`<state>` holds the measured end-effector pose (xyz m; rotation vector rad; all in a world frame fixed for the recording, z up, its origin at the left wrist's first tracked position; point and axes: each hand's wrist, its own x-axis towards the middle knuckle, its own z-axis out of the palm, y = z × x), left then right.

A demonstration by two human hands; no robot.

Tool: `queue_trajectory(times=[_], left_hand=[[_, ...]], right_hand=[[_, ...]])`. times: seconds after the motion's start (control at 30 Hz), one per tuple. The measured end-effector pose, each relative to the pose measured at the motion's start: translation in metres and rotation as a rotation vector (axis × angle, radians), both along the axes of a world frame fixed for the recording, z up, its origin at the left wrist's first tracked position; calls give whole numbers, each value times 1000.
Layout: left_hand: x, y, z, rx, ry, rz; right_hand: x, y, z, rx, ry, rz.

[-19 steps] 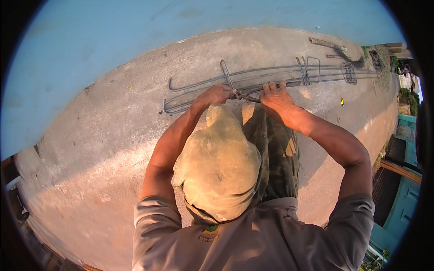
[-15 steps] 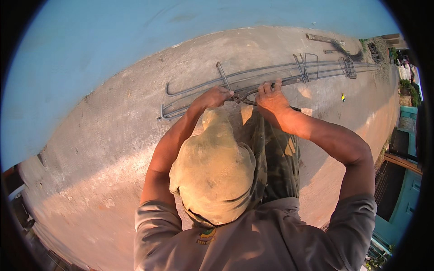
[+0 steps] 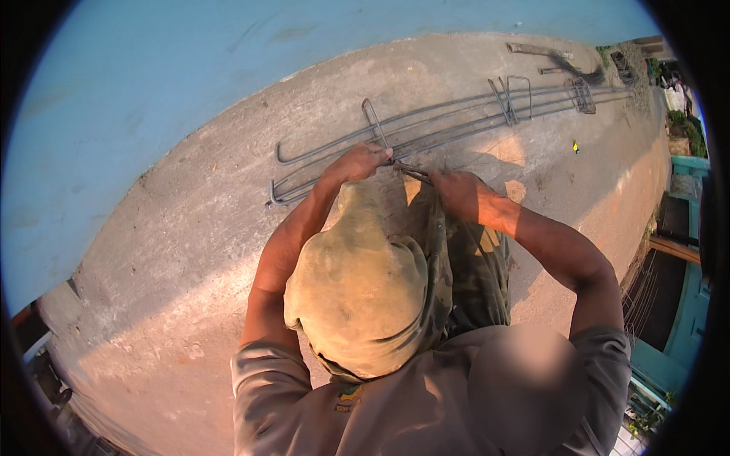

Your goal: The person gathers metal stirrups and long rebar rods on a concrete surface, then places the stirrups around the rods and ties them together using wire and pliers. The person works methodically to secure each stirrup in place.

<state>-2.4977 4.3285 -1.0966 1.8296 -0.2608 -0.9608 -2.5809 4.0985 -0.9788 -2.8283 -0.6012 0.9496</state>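
- steel reinforcing bars (image 3: pixel 456 125) lie in a long bundle on the concrete slab (image 3: pixel 190 251), running from hooked ends at the left toward the upper right, close to the blue wall (image 3: pixel 152 83).
- rectangular wire stirrup (image 3: pixel 374 121) stands upright around the bars just above the hands; two more stirrups (image 3: pixel 513 97) sit farther right along the same bundle, and another cluster beyond them near the far end.
- left hand (image 3: pixel 357 162) is closed in a grip at the bars, just beside the upright stirrup; knuckles up, fingers curled under and hidden.
- right hand (image 3: pixel 456 191) is closed around a thin dark metal tool (image 3: pixel 412 172), which points from that hand toward the left hand and the bars; its tip is too small to make out.
- the two hands are near each other, with the tool spanning the gap between them.
- both forearms reach forward from the lower edge; grey sleeves (image 3: pixel 274 372) cover the upper arms.
- a tan cloth bundle (image 3: pixel 357 292) fills the middle foreground below the hands, with camouflage fabric (image 3: pixel 471 266) to its right.
- small yellow object (image 3: pixel 576 146) lies on the slab right of the hands, apart from the bars.
- loose metal pieces (image 3: pixel 536 51) lie at the far upper edge of the slab.
- teal structure (image 3: pixel 684 327) shows beyond the slab's right edge.
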Motion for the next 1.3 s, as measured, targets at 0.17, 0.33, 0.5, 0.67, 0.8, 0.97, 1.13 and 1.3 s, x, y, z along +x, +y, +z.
queue_trajectory(times=[0.17,0.33,0.5,0.67,0.8,0.97,1.13,1.3], left_hand=[[1,-12,7,55,44,-64],[-4,-27,-19,150,-155,179],[-9,-33,-20,62,-108,316],[-9,-26,-14,109,-166,309],[-76,-28,30,148,-658,623],[-127,-52,-12,-613,386,838],[-111,-66,19,-1087,792,350],[-113,-61,30,-849,675,386]], right_hand=[[-3,4,-7,37,246,-240],[7,2,-15,195,340,-279],[-5,4,-8,99,189,-206],[9,3,-18,201,282,-235],[15,-4,2,264,557,-436],[21,7,6,348,653,-522],[31,-3,1,202,559,-351],[53,12,31,-3,565,-228]])
